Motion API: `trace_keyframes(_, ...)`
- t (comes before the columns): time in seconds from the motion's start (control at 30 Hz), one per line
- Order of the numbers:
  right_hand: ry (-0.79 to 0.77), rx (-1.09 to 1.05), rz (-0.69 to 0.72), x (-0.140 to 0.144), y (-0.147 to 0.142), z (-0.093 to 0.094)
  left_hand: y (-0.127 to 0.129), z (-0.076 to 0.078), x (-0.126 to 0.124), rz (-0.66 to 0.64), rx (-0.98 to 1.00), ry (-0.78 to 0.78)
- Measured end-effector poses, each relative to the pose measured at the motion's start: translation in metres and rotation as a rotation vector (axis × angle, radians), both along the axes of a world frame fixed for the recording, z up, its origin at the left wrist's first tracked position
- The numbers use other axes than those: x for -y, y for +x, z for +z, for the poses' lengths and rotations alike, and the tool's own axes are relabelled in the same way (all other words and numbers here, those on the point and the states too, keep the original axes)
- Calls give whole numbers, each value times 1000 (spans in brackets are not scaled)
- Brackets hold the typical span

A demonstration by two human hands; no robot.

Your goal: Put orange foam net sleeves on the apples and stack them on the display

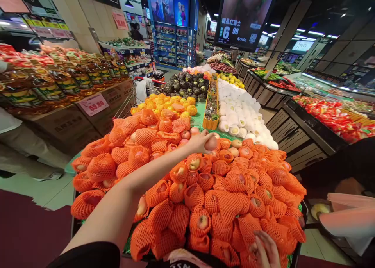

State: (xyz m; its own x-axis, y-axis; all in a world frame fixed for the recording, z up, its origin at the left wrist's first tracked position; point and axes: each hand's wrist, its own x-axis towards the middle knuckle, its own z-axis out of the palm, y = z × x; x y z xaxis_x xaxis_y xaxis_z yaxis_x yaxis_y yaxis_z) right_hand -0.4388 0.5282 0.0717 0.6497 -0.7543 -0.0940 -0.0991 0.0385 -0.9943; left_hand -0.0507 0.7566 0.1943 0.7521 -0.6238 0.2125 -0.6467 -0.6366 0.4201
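My left arm reaches across a sloping heap of apples in orange foam nets (231, 201). At the heap's far edge, my left hand (200, 141) is closed around a bare reddish apple (211, 143). A few other unwrapped apples (185, 134) lie just beside that hand. Low in the view, my right hand (265, 249) rests over the near netted apples with its fingers loosely extended; nothing shows in it, though part of it is cut off by the frame edge.
Behind the apples are oranges (172, 104), dark green-skinned fruit (187, 83) and white-netted fruit (238, 111), split by an orange planter (211, 108). Oil bottles (67, 80) line the left. A person stands at the left edge. Plastic bags (350, 217) hang at right.
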Motion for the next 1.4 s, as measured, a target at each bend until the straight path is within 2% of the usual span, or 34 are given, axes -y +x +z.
trace_keyframes(0.07,49,-20,15,-10,12,12,-40,2,-11,-107,-36,-67)
trace_keyframes(0.13,56,-22,66,-20,21,23,-82,-5,-21,-179,-99,-100)
trace_keyframes(0.27,56,10,154,-41,25,36,-149,-41,-37,-185,-204,-130)
trace_keyframes(0.37,90,13,199,-55,20,36,-173,-68,-40,-115,-260,-183)
trace_keyframes(0.47,115,-5,221,-64,12,31,-180,-84,-32,-15,-333,-302)
trace_keyframes(0.57,122,-16,229,-66,4,25,-177,-88,-21,-5,-340,-357)
trace_keyframes(0.63,115,-15,216,-65,-1,22,-170,-85,-16,-57,-305,-315)
trace_keyframes(0.73,98,-13,142,-60,-5,23,-152,-73,-13,-204,-286,-178)
trace_keyframes(0.9,112,-15,35,-57,-8,21,-126,-46,-19,-450,-448,51)
trace_keyframes(0.97,120,-30,17,-59,-9,17,-117,-37,-24,-520,-450,7)
trace_keyframes(1.03,123,-53,7,-60,-10,12,-103,-29,-34,-545,-361,-106)
trace_keyframes(1.1,123,-70,4,-60,-10,8,-81,-21,-51,-399,-207,-162)
trace_keyframes(1.13,120,-75,6,-60,-11,7,-67,-18,-62,-254,-128,-141)
trace_keyframes(1.17,114,-77,8,-60,-10,6,-53,-16,-74,-37,-53,-78)
trace_keyframes(1.23,93,-80,23,-61,-10,5,-26,-16,-99,193,-10,-36)
trace_keyframes(1.3,59,-101,116,-64,-7,6,-6,-21,-123,324,-12,16)
trace_keyframes(1.37,-33,-123,300,-71,-2,6,4,-29,-140,386,-23,54)
trace_keyframes(1.4,-127,-135,406,-75,3,6,6,-31,-146,402,-21,62)
